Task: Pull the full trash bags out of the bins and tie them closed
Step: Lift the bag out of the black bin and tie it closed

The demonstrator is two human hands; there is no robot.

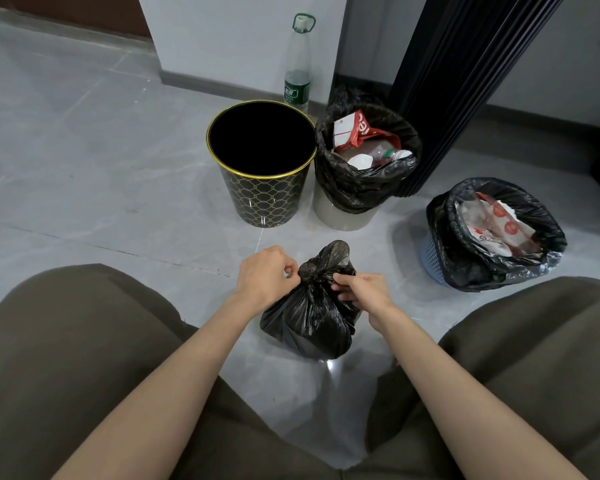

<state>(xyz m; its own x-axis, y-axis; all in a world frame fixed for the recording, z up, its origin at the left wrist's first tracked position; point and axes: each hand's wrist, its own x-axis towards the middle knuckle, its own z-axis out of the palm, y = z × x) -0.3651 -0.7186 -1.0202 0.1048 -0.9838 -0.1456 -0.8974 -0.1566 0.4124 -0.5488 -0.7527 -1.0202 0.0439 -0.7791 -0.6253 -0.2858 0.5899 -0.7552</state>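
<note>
Bag in hand: black trash bag (309, 317), on the floor (84, 150) between the person's knees, just in front of the black-and-gold bin (264, 199), which shows a dark, unlined inside.

Handling, my read:
- Thin film, soft, no stiffness of its own. Takes whatever shape the load gives it.
- Body looks bulged and settled flat on the tile, so moderate weight, not heavy (guess from shape only).
- Glossy plastic, likely slick. Ears will slip if pinched loosely.
- Film tears if yanked over sharp contents. Pull along the neck, not sideways.
- Take hold at the gathered neck (321, 270), right under the knot. The body offers nothing firm to grab.

Hands:
- Left hand (265, 275): fingers curled in, pinching the plastic on the left side of the neck. Back of the hand faces the camera, forearm comes in low from the left knee.
- Right hand (361, 292): fingertips pinch a fold on the right side of the neck, wrist bent inward, palm turned toward the bag.
- Both grips narrow, closed on film. One loose ear of plastic stands above the knot.

Judgement: knot looks formed, being cinched. Can't tell whether it is a single or double tie.

Remaining: lined pale bin (343, 218) beside the black-and-gold one, and lined blue mesh bin (432, 258) off to the right, both full, both bags open.
</note>
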